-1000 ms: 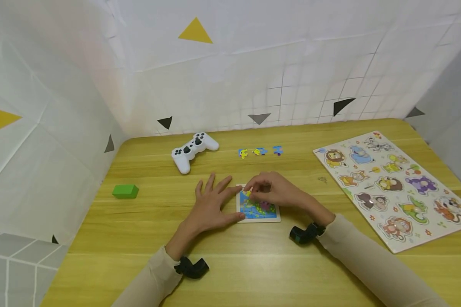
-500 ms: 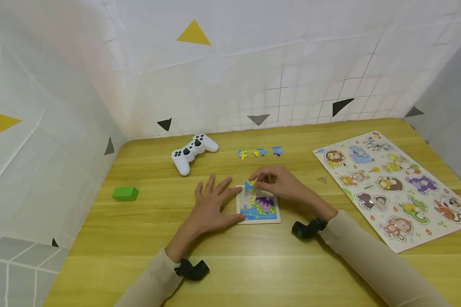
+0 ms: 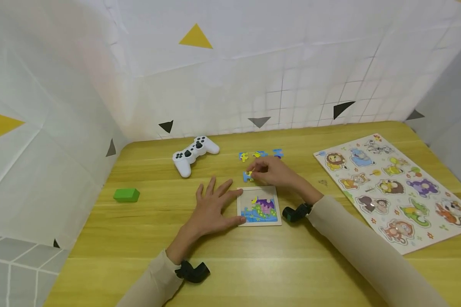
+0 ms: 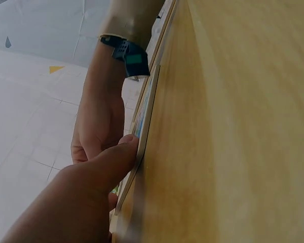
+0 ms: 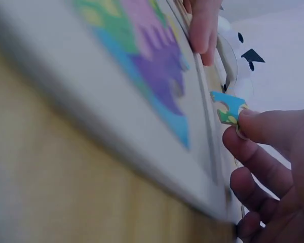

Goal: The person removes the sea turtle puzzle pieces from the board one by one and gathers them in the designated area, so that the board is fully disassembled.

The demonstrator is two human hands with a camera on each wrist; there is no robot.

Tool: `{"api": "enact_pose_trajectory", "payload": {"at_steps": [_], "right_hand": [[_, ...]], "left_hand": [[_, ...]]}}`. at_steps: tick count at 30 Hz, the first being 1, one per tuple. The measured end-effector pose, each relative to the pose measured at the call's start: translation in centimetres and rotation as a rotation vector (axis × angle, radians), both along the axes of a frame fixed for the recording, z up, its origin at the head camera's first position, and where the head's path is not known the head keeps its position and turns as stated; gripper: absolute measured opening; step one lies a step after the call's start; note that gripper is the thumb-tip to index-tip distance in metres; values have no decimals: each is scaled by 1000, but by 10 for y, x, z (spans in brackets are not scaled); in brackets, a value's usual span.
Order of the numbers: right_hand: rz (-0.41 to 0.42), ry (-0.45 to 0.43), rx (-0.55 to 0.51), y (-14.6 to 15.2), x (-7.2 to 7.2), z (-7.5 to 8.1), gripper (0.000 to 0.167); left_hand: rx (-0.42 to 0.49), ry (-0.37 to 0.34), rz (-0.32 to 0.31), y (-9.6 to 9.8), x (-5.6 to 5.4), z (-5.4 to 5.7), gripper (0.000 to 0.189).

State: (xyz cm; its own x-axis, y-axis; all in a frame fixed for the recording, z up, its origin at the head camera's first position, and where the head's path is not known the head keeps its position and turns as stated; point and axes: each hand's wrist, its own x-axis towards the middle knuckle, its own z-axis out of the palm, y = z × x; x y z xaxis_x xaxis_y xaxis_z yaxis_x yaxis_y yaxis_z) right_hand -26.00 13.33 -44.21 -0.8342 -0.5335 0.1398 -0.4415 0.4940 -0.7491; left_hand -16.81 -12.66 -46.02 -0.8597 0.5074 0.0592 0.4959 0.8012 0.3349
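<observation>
Right hand pinching a puzzle piece just beyond a part-filled tray

The piece, blue, green and yellow, is held between thumb and forefinger, between the tray's far rim and three loose pieces in a row. Whether it touches the table is hard to tell. It looks thin, light and stiff, so a fingertip pinch at its edge should suit. The left hand is spread, thumb and forefinger touching the tray's left rim; the tray seems light enough to slide if unsteadied.
</observation>
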Motion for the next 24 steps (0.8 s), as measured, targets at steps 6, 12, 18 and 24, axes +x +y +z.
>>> {"api": "enact_pose_trajectory", "payload": {"at_steps": [6,12,18,24], "right_hand": [[-8,-37,38,-5,-12,2,20],[-33,-87,81,-8,-15,8,21],[-33,-78,99,-9,-12,9,23],[-51,-72,85,-12,-11,6,23]], "left_hand": [[5,1,-1,0,0,-1,76],[11,1,-5,0,0,-1,77],[9,-3,-5,0,0,-2,76],[12,-1,-4,0,1,0,76]]}}
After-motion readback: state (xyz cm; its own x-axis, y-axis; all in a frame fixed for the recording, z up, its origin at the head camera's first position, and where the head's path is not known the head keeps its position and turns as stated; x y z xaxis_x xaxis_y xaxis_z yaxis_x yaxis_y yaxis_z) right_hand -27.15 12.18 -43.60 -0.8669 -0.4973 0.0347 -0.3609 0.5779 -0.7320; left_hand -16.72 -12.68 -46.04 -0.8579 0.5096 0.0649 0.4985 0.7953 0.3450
